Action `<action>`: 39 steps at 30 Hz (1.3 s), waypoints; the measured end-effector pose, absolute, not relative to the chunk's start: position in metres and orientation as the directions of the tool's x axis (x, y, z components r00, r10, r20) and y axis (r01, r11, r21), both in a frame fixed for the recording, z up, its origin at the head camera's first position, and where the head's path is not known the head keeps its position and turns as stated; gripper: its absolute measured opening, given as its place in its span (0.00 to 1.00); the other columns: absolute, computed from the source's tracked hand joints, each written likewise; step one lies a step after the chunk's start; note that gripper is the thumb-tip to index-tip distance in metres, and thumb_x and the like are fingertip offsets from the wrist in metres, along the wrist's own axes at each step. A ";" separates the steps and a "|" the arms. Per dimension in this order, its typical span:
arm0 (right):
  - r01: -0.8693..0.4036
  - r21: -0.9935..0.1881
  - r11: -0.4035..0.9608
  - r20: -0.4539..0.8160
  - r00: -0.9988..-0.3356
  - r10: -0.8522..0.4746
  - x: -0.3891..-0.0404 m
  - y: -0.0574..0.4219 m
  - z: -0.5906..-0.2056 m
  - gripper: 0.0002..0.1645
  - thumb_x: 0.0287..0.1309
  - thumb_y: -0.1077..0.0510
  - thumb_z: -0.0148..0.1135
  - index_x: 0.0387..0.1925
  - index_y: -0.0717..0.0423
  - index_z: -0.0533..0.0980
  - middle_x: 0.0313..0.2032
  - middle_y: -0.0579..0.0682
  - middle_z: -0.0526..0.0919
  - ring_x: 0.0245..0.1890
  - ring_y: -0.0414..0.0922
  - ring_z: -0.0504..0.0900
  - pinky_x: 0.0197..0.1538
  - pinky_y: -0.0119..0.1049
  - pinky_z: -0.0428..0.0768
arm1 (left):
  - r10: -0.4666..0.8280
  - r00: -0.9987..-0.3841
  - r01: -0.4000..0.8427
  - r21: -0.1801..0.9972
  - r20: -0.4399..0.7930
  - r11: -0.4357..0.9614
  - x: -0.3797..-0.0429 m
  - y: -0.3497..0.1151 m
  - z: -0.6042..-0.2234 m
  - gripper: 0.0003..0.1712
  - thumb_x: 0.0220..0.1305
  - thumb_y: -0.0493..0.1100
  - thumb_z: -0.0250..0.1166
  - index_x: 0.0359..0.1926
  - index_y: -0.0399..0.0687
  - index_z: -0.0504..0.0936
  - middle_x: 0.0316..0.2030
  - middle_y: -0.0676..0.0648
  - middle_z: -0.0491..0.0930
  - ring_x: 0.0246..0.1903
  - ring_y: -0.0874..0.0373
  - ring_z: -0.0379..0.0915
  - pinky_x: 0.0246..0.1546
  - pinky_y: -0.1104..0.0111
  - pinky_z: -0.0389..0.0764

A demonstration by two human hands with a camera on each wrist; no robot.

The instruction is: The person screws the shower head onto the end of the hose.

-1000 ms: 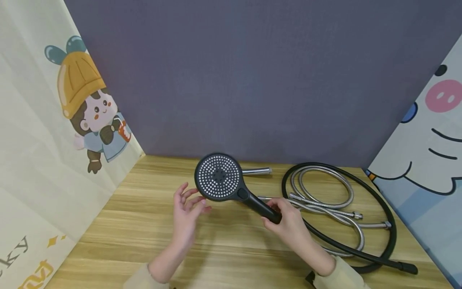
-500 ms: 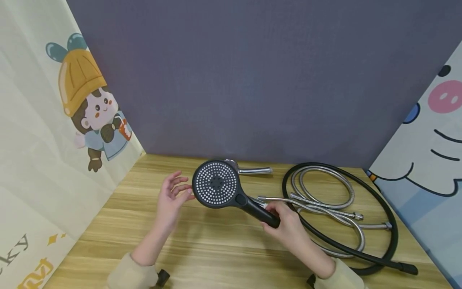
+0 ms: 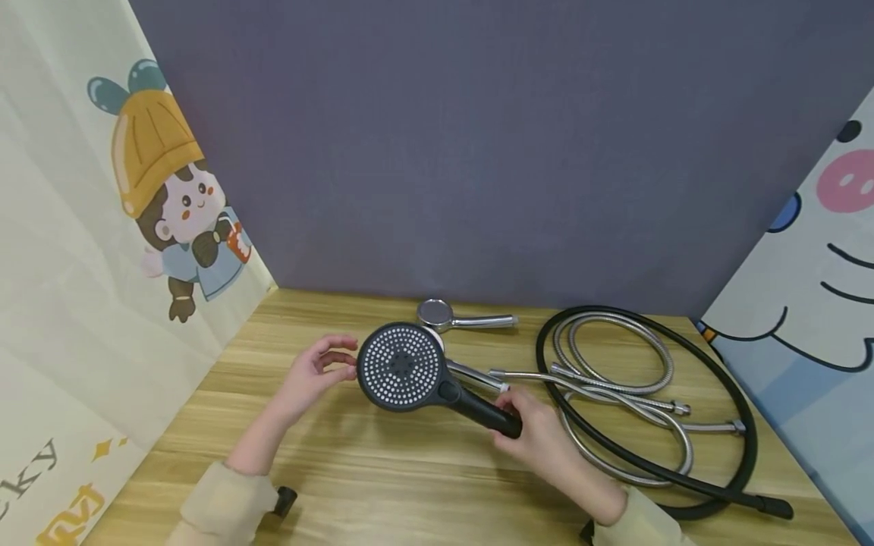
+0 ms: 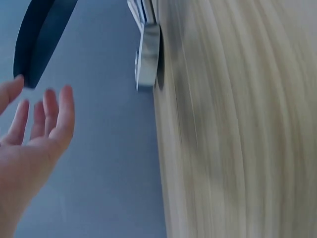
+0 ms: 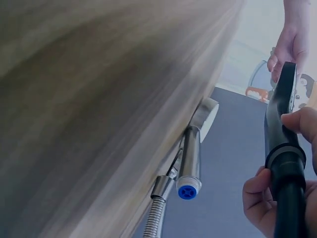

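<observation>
My right hand (image 3: 536,440) grips the handle of a black hand shower (image 3: 401,366), which hangs tilted above the table with its white-dotted spray face towards me. In the right wrist view, thumb and fingers close round the handle of the black shower (image 5: 278,119); a narrower black part runs on below a collar. My left hand (image 3: 307,383) is beside the round head's left edge, fingers spread and loosely bent; contact cannot be told. Behind it lie a chrome hand shower (image 3: 485,321) and, partly hidden, a second silver one (image 3: 478,374).
Coiled metal shower hoses (image 3: 665,356) lie on the right of the wooden table (image 3: 382,485), with a thick black hose (image 3: 747,432) looped round them. A dark grey panel (image 3: 437,152) stands at the back, and printed sheets flank both sides.
The black hand shower has come lower and slightly left in my right hand, uncovering more of the silver showers behind. My left hand has shifted left.
</observation>
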State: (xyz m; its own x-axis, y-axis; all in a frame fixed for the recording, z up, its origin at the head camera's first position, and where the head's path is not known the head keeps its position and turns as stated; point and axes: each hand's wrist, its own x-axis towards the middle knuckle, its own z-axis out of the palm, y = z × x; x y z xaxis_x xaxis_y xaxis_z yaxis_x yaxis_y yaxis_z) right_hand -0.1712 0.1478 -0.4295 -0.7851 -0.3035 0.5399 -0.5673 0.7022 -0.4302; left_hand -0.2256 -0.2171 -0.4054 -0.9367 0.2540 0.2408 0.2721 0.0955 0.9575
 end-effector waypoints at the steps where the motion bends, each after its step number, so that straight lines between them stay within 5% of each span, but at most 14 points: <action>1: -0.570 -0.433 0.698 0.535 -0.786 -0.310 -0.171 0.148 -0.430 0.26 0.25 0.61 0.77 0.33 0.52 0.75 0.28 0.39 0.74 0.28 0.33 0.72 0.28 0.26 0.77 | 0.281 -0.932 0.268 0.956 0.227 0.116 -0.227 -0.220 -0.406 0.26 0.58 0.33 0.65 0.57 0.32 0.69 0.54 0.39 0.70 0.46 0.57 0.75 0.45 0.67 0.84; 13: -0.537 -0.497 0.681 0.392 -0.840 -0.377 -0.168 0.145 -0.438 0.23 0.33 0.59 0.76 0.35 0.52 0.74 0.30 0.38 0.73 0.27 0.32 0.71 0.27 0.24 0.76 | 0.519 -0.853 0.226 0.938 0.059 0.264 -0.236 -0.243 -0.415 0.32 0.55 0.38 0.68 0.60 0.34 0.69 0.54 0.34 0.72 0.49 0.49 0.74 0.49 0.67 0.81; 22: -0.558 -0.489 0.670 0.351 -0.829 -0.435 -0.172 0.141 -0.445 0.21 0.32 0.60 0.75 0.32 0.51 0.74 0.28 0.39 0.72 0.26 0.32 0.69 0.26 0.23 0.74 | 0.583 -0.812 0.242 0.920 0.019 0.308 -0.244 -0.254 -0.428 0.30 0.53 0.37 0.69 0.56 0.33 0.70 0.49 0.36 0.76 0.47 0.51 0.74 0.53 0.55 0.78; 29: -0.562 -0.442 0.699 0.271 -0.827 -0.493 -0.175 0.140 -0.444 0.21 0.33 0.56 0.76 0.31 0.50 0.73 0.26 0.39 0.71 0.25 0.32 0.69 0.25 0.22 0.72 | 0.599 -0.799 0.203 0.917 -0.048 0.344 -0.252 -0.252 -0.435 0.30 0.51 0.37 0.70 0.55 0.35 0.71 0.46 0.37 0.77 0.44 0.51 0.76 0.46 0.68 0.81; 39: -0.583 -0.413 0.700 0.217 -0.809 -0.546 -0.180 0.138 -0.448 0.22 0.33 0.54 0.77 0.32 0.51 0.73 0.27 0.40 0.72 0.25 0.32 0.68 0.25 0.23 0.71 | 0.636 -0.766 0.168 0.928 -0.089 0.332 -0.254 -0.250 -0.437 0.32 0.49 0.31 0.68 0.56 0.31 0.66 0.43 0.37 0.75 0.38 0.51 0.75 0.38 0.66 0.83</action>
